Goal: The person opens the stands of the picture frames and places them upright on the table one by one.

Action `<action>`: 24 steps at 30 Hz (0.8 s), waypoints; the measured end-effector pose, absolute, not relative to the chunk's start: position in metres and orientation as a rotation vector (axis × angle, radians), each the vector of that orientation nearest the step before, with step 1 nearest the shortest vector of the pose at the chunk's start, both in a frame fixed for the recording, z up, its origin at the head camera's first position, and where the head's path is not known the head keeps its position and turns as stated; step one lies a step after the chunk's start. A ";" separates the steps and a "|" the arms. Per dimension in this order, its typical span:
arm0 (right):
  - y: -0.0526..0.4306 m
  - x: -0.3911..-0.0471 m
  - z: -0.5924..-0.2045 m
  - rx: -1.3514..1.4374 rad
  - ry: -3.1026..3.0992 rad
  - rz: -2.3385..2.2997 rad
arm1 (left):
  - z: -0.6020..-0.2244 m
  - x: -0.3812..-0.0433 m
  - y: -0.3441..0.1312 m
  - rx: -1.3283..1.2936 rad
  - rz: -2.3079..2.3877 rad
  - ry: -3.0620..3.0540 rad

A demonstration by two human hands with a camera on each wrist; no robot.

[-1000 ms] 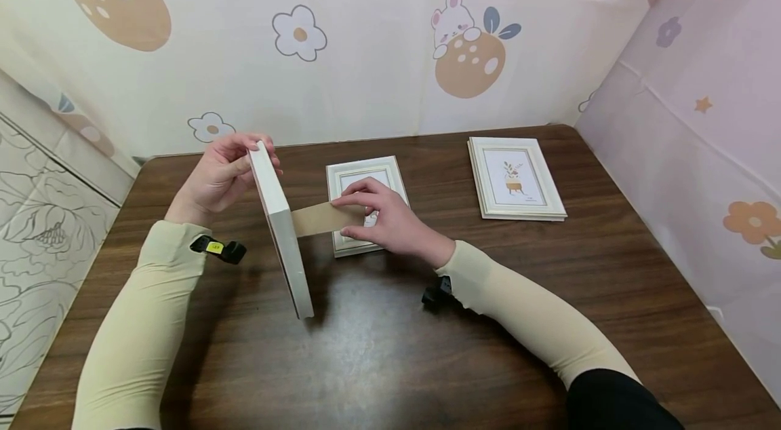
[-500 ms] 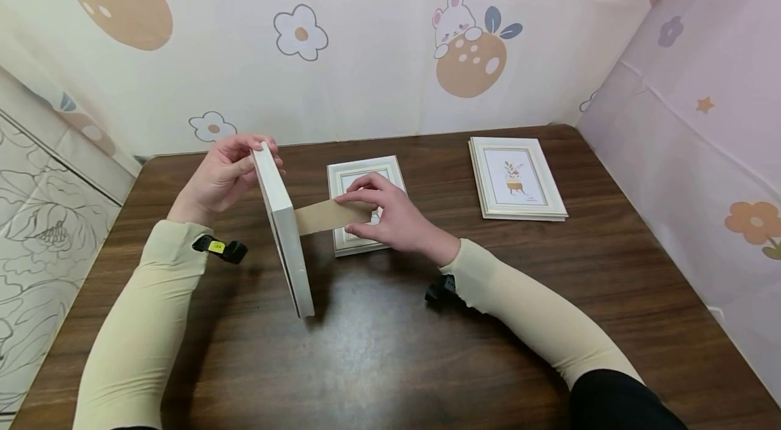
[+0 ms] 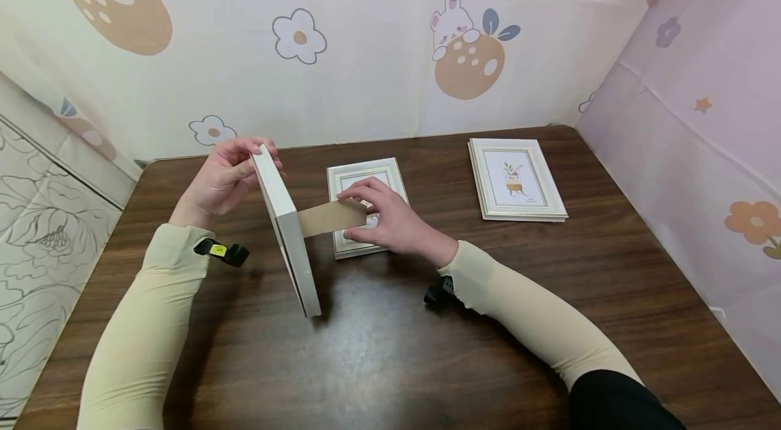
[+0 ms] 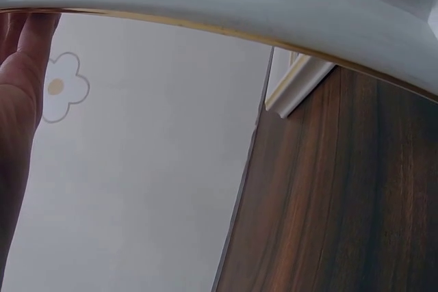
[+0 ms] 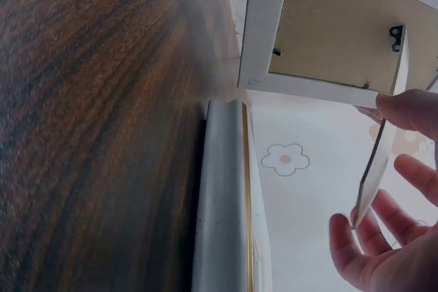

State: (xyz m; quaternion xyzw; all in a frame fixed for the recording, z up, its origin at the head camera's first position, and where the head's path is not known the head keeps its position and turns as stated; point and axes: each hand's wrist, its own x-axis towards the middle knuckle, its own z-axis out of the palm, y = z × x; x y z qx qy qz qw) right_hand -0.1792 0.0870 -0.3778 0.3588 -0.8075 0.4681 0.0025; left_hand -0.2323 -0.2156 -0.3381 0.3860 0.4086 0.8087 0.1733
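My left hand (image 3: 222, 176) grips the top edge of a white picture frame (image 3: 288, 233), which stands tilted above the table with its edge toward me. In the left wrist view the border of this frame (image 4: 205, 5) crosses the top, gold-lined, with my left fingers (image 4: 34, 39) behind it. From its tan backing board (image 5: 335, 25) a cardboard easel stand (image 3: 329, 218) sticks out to the right, joined by a small black hinge (image 5: 395, 37). My right hand (image 3: 390, 216) holds this stand between thumb and fingers. The framed picture's front is hidden in the head view.
Behind my right hand a second white frame (image 3: 342, 179) lies face up. At the back right, more white frames (image 3: 518, 179) lie stacked, the top one showing a potted plant. A patterned curtain (image 3: 366, 77) hangs behind the brown wooden table (image 3: 390, 362).
The held frame's lower end has shifted slightly right. My right hand keeps hold of the stand and has moved a little to the right with it.
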 end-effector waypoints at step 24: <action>0.114 -0.180 -0.381 1.073 -2.570 1.408 | -0.335 -0.224 -0.226 1.114 2.347 1.204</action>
